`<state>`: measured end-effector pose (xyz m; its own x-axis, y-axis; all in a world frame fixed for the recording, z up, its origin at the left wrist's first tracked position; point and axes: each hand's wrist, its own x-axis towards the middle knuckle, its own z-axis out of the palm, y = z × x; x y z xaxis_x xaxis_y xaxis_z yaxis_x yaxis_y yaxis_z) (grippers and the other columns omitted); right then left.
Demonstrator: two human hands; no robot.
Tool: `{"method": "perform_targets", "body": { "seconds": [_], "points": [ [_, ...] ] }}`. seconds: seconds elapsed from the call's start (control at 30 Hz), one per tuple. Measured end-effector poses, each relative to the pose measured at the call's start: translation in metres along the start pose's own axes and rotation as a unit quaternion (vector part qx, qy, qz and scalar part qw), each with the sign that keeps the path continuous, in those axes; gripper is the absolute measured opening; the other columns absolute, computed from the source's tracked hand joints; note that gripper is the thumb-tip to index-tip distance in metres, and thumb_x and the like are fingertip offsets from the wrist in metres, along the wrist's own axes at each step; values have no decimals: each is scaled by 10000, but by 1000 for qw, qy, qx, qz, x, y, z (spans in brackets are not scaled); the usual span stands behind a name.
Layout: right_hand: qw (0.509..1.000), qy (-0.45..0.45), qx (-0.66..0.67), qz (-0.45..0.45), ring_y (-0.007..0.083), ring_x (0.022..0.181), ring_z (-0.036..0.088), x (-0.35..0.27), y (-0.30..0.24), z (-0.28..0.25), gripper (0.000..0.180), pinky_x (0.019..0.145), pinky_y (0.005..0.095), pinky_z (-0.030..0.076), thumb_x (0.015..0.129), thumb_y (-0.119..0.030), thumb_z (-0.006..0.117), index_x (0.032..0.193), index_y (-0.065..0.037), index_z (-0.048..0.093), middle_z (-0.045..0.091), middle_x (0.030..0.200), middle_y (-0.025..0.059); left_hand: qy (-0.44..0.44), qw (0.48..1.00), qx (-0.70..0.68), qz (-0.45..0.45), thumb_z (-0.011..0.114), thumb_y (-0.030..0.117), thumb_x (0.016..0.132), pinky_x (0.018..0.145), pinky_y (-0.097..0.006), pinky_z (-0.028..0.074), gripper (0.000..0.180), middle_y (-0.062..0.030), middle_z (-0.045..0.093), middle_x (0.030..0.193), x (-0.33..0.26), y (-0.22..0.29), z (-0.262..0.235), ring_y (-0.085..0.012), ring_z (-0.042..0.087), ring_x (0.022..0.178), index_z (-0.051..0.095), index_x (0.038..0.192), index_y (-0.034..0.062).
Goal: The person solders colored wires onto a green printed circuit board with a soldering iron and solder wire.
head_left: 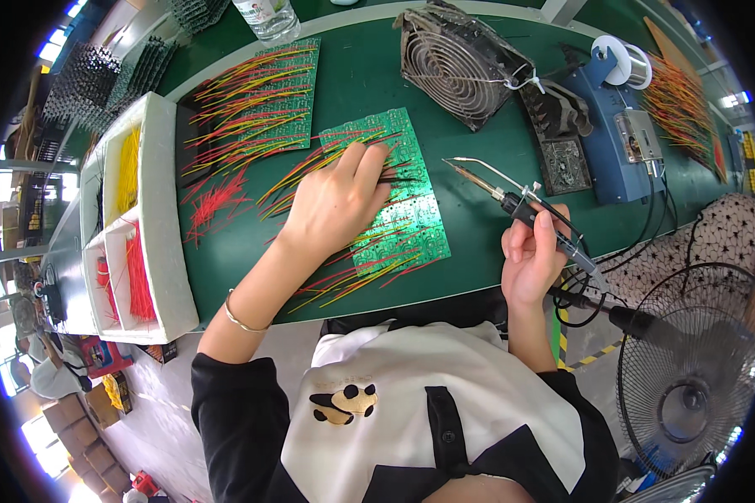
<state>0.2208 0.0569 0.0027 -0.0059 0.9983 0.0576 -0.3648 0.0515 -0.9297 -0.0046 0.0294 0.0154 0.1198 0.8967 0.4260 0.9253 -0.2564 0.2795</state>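
My left hand (335, 201) lies over a green circuit board panel (428, 226), its fingers bent together and their tips hidden against the board. Red and yellow wires (281, 194) fan out to the left from under the hand, and more wires (361, 281) stick out along the panel's near end. In my right hand (533, 264) is a soldering iron (485, 184) with a thin solder feed tube (478, 161) beside it. The iron's tip points up and left, in the air just right of the panel and apart from it.
Another wired panel (298, 92) lies at the back left, near loose red wires (214, 205) and a white foam box (164, 251) of wires. Behind stand a small fan (453, 71) and a blue solder feeder (596, 134) with a spool (625, 63). A floor fan (688, 377) stands right.
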Motion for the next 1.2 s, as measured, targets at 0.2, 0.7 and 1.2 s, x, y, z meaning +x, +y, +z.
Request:
{"method": "perform_targets", "body": {
  "seconds": [0.2, 0.7, 1.2],
  "points": [
    [1000, -7, 12, 1, 51, 392, 291, 1, -1, -2, 176, 386, 198, 254, 888, -209, 452, 827, -43, 459, 389, 529, 5, -33, 994, 94, 34, 598, 42, 723, 465, -320, 453, 179, -76, 490, 759, 2, -4, -36, -230, 560, 584, 497, 871, 34],
    [1000, -22, 18, -8, 61, 397, 336, -6, -2, -16, 134, 378, 194, 269, 867, -138, 490, 859, -9, 456, 422, 513, 35, 10, 996, -85, -5, 645, -61, 660, 470, -279, 454, 193, -64, 516, 744, -24, 27, -4, -188, 537, 555, 609, 827, 28],
    [996, -79, -39, 6, 56, 433, 414, -12, 4, -15, 157, 365, 175, 266, 853, -149, 532, 884, -17, 453, 491, 580, 51, 29, 991, -127, 17, 639, -37, 613, 407, -275, 419, 255, -56, 493, 779, -27, 16, 12, -160, 507, 509, 587, 860, 6]
  ]
}}
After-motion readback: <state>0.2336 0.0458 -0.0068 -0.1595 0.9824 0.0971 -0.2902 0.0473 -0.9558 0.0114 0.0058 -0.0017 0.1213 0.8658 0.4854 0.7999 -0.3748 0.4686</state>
